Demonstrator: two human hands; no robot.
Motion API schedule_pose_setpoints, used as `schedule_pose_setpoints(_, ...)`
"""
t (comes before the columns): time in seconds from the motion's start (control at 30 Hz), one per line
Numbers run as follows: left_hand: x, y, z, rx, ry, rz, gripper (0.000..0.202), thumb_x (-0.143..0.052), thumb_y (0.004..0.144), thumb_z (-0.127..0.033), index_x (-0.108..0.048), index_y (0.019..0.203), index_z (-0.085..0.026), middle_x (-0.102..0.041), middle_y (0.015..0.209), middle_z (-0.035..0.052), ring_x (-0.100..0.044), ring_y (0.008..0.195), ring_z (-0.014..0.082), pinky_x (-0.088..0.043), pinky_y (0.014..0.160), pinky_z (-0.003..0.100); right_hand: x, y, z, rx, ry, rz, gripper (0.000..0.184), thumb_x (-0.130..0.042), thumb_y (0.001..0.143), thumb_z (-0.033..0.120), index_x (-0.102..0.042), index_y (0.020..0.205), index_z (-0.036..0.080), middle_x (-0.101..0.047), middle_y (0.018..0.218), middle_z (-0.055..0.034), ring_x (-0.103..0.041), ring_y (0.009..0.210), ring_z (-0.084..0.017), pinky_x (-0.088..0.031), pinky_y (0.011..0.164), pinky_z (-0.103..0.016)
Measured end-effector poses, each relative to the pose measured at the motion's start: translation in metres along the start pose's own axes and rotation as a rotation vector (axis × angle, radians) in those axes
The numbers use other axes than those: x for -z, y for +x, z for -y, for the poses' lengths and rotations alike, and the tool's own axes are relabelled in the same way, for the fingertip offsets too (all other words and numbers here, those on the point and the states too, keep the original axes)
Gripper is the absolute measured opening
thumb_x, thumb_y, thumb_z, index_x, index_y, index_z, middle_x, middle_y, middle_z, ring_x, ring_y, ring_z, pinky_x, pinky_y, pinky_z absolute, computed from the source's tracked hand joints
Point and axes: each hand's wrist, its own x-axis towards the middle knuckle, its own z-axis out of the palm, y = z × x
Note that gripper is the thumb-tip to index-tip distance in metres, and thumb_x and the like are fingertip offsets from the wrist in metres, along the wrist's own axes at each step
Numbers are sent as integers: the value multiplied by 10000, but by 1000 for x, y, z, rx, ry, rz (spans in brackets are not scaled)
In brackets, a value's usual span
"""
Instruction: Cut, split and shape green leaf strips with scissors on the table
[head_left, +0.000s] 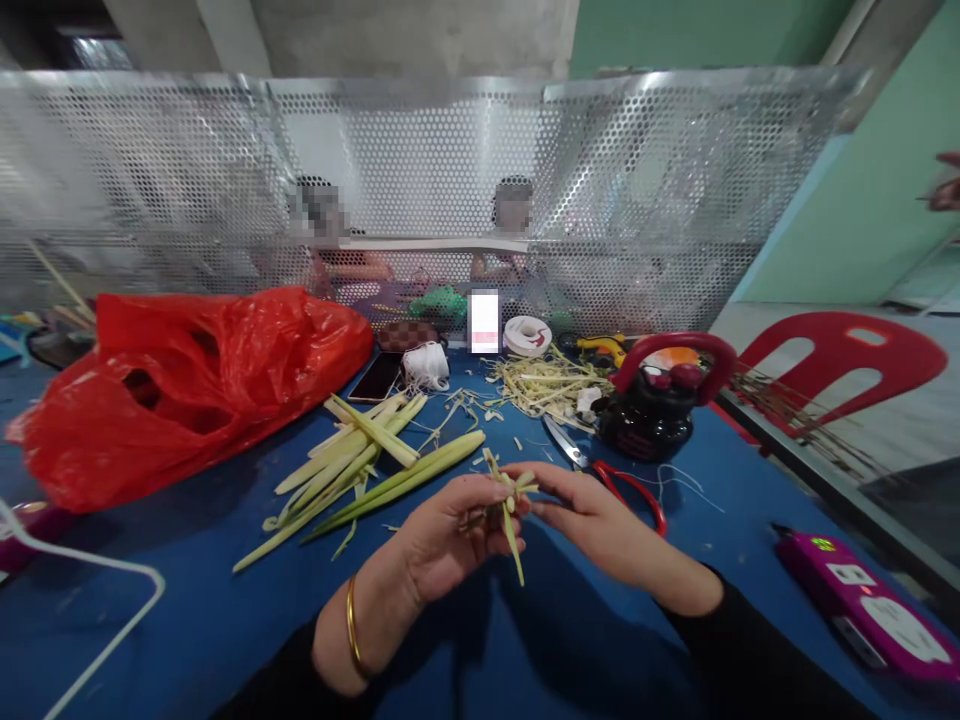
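Small pale-green bundle of crossed leaf strips (pixel 511 500) is held up between the two hands, over the blue tabletop (pixel 750 560); one strip points downward. Left hand (pixel 454 525), gold bangle (pixel 351 620) at wrist: grip pinches the bundle between thumb and fingers. Right hand (pixel 592 515): fingertips at the bundle's right side; cannot tell whether its grip pinches or only touches. Red-handled metal scissors (pixel 568 443) lie just beyond the right hand; long green leaf blades (pixel 375 432) lie piled beyond the left
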Motion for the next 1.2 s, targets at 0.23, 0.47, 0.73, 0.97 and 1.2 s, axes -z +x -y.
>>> schedule_pose_setpoints(0.23,-1,0,2,62,-4,100,142,-725,642,-194,-706,715,-74,-651,689,49,-582,571,112,-500,569,240,-3,-4,-17,-80,70,-125,123,-624,820,260,-708,756,198,-709,756,-16,-630,742,-178,-481,723,-311)
schedule_pose_setpoints(0.47,0,4,3,28,63,-37,159,-748,662,-204,-720,777,-98,-687,752,53,-594,617,112,-527,632,253,4,-2,-15,-111,259,-273,179,-612,833,340,-648,749,186,-661,740,-2,-611,752,-159,-458,747,-309)
schedule_pose_setpoints(0.73,-7,8,5,-147,279,-112,118,-731,708,-231,-676,739,-132,-683,732,40,-616,675,125,-496,648,226,3,-5,-11,-212,625,-297,202,-731,759,332,-632,712,162,-712,831,-27,-600,598,-87,-484,644,-239)
schedule_pose_setpoints(0.97,-6,9,5,-150,223,-119,109,-702,732,-240,-688,736,-132,-675,732,35,-599,666,118,-500,672,239,6,-6,-12,-256,943,-323,218,-762,741,268,-597,648,160,-723,892,-47,-612,616,-75,-513,663,-225)
schedule_pose_setpoints(1.2,-9,9,8,-149,212,-147,141,-730,693,-257,-682,705,-126,-669,717,33,-595,639,120,-499,665,253,1,-7,-15,-223,720,-336,211,-673,818,336,-545,730,193,-533,616,62,-536,531,-82,-473,592,-236)
